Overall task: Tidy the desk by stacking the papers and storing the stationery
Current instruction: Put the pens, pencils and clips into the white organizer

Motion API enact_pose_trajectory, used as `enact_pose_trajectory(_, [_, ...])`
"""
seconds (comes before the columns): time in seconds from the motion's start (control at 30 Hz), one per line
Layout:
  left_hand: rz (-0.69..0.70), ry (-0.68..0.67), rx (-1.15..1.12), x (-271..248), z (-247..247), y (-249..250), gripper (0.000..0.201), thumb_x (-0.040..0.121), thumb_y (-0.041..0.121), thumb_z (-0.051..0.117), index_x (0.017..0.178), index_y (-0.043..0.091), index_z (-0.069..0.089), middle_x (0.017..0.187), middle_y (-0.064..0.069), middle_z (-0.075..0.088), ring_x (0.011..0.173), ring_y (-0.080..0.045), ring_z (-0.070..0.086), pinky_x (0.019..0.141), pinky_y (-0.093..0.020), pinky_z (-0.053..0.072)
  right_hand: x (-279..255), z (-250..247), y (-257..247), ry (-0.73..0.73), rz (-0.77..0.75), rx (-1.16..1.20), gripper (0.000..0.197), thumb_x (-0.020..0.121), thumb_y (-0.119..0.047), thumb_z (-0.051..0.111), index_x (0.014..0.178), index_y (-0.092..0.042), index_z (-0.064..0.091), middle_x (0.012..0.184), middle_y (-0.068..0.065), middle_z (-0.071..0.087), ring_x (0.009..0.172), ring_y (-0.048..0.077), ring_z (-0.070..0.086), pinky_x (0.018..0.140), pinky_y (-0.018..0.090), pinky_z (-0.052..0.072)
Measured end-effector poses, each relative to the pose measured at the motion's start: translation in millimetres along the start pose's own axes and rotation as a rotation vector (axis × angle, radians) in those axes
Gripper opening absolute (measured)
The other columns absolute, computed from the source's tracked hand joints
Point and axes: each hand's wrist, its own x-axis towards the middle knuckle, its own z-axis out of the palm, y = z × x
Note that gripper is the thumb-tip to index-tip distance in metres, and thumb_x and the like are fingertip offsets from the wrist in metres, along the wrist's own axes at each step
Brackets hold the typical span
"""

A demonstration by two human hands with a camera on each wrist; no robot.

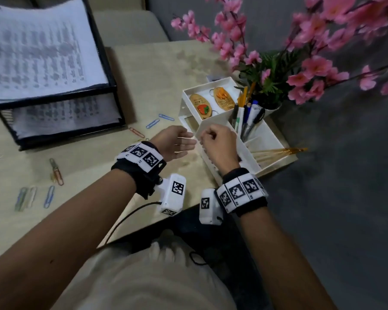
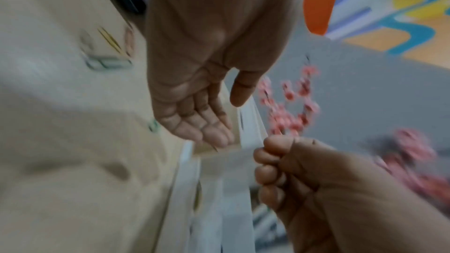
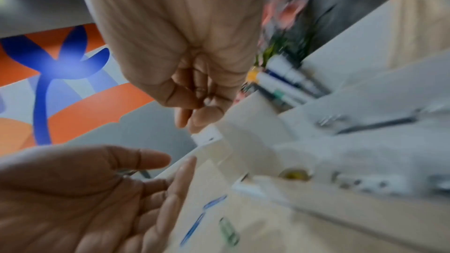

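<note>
Coloured paper clips (image 1: 54, 173) lie scattered on the beige surface (image 1: 157, 81): a few near the front left, two blue ones and a red one just ahead of the black paper tray (image 1: 112, 70), which holds printed papers (image 1: 36, 50) on both tiers. At the right corner stands a white organizer (image 1: 271, 139) with pens (image 1: 244, 117) upright in one compartment and two wooden key tags in another. The left hand (image 1: 177, 143) hovers palm up beside the organizer, fingers straight and relaxed, holding nothing that can be made out. The right hand (image 1: 217, 142) is above the organizer's near edge, fingers curled with fingertips pinched together; whether something small sits between them cannot be told. Pink blossom branches (image 1: 311, 70) rise behind the organizer.
</note>
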Motion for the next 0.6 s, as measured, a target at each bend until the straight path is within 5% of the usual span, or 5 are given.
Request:
enact_pose_trajectory(0.13, [0.046,0.218,-0.295,-10.3,-70.6,6.7,0.027,0.095,0.019,0.032,0.075,0.014,0.05,0.043,0.004,0.064,0.035,-0.005,0.059,0.046,-0.014,0.044,32.5,65.2,-17.9,-0.202,-0.01,-0.063,0.018,0.082,-0.001,0.051,0.077,0.003,0.067,0.085,0.021,0.07,0.087,0.035,0.064,0.081,0.039,0.049])
enact_pose_trajectory(0.3, [0.087,0.324,-0.431,-22.9,-126.7,8.3,0.028,0.097,0.017,0.035,0.074,0.014,0.05,0.043,0.004,0.064,0.036,-0.005,0.061,0.04,-0.01,0.045,59.8,108.2,-4.8,-0.21,0.186,-0.276,0.025,0.087,-0.004,0.051,0.111,0.004,0.057,0.122,0.022,0.057,0.116,0.035,0.052,0.088,0.036,0.045])
enact_pose_trajectory(0.47, [0.125,0.385,-0.441,-24.0,-155.2,14.0,0.037,0.096,0.016,0.031,0.066,0.014,0.053,0.041,0.006,0.062,0.035,-0.004,0.059,0.042,-0.009,0.043,65.2,125.8,15.2,-0.265,0.225,-0.459,0.024,0.088,-0.006,0.053,0.107,0.005,0.061,0.12,0.024,0.058,0.115,0.036,0.053,0.093,0.038,0.045])
enact_pose_trajectory(0.6, [0.107,0.384,-0.415,-15.2,-161.3,9.9,0.054,0.096,0.015,0.029,0.054,0.013,0.063,0.042,0.006,0.062,0.035,-0.003,0.059,0.05,-0.015,0.042,77.9,132.2,4.6,-0.323,0.136,-0.387,0.021,0.088,-0.005,0.048,0.096,0.003,0.065,0.106,0.024,0.066,0.102,0.038,0.06,0.083,0.036,0.05])
